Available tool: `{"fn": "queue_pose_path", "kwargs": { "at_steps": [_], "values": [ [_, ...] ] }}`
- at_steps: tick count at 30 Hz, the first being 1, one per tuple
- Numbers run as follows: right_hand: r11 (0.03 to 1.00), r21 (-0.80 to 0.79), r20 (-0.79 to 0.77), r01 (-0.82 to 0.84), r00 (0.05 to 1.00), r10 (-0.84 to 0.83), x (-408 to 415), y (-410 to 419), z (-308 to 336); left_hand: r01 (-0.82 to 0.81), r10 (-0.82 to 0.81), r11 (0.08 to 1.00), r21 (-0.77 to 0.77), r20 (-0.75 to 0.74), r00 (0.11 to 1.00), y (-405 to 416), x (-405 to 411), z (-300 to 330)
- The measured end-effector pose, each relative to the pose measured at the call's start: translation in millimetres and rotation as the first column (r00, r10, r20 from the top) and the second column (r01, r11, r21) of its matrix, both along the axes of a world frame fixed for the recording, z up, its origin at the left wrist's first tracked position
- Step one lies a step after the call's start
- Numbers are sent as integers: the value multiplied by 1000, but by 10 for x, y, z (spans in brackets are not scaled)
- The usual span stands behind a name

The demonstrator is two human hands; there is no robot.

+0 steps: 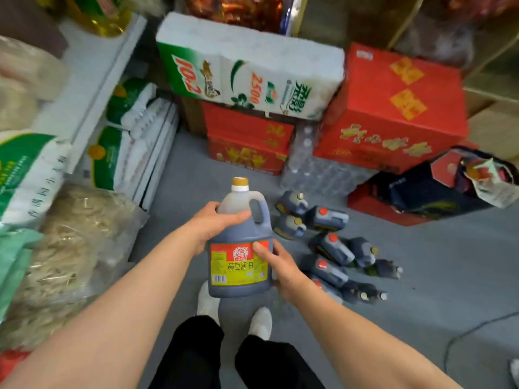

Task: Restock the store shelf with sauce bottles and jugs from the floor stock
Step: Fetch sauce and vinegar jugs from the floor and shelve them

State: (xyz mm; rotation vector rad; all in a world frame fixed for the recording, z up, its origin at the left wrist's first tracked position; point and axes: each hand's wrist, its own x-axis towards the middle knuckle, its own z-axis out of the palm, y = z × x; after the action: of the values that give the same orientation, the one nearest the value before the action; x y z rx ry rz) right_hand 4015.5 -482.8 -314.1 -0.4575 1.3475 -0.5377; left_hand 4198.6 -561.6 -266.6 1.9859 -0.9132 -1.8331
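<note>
1. Dark brown soy sauce jug, gold-capped, red-and-yellow label facing the camera, held upright in mid-air above the grey floor and over a pair of white shoes.
2. Left hand curled round the jug's shoulder, thumb laid across the front just beside the moulded handle.
3. Right hand clasped on the jug's lower right side, thumb pressed on the label, fingers wrapped behind and hidden.
4. Both hands apart from each other, each clamped on the jug.
5. Right of the jug, on the floor: a cluster of floor-stock jugs lying on their sides, some red-capped, some gold-capped, packed close and touching.
6. Further right of the jug, at the near end of that cluster: small dark bottles also lying flat.
7. Beyond the jug, against the back: stacked red cartons, a white-and-green pack of tissue rolls resting on top.
8. Beyond and right of the jug: a large red box tilted on a shrink-wrapped pack of clear bottles.
9. Far right of the jug: a dark gift bag lying on another red carton.
10. Left of the jug: white shelf holding green-and-white sacks; nearer, clear bags of dried noodles.
11. Above the shelf, far upper left of the jug: a yellow oil bottle, partly cut off by the frame edge.
</note>
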Motion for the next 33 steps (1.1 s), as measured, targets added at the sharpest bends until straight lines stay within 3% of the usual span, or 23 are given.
{"fn": "queue_pose_path", "kwargs": {
  "at_steps": [8,18,28,33],
  "values": [
    [942,-286,15,-174,982,186,587,-798,1412,-187,212,929,-320,42,976,-225,719,1497],
    [750,-601,19,-276,933,359,2275,-1498,3022,-264,397,703,-660,57,916,-312,2326,3275],
    [507,-782,19,-361,800,599,3745,-1781,4014,-252,658,458,-852,135,741,106,3509,4385],
    [402,-824,34,-400,672,740,4425,-1942,4170,-190,764,413,-891,226,604,247,3896,4615]
  ]
}}
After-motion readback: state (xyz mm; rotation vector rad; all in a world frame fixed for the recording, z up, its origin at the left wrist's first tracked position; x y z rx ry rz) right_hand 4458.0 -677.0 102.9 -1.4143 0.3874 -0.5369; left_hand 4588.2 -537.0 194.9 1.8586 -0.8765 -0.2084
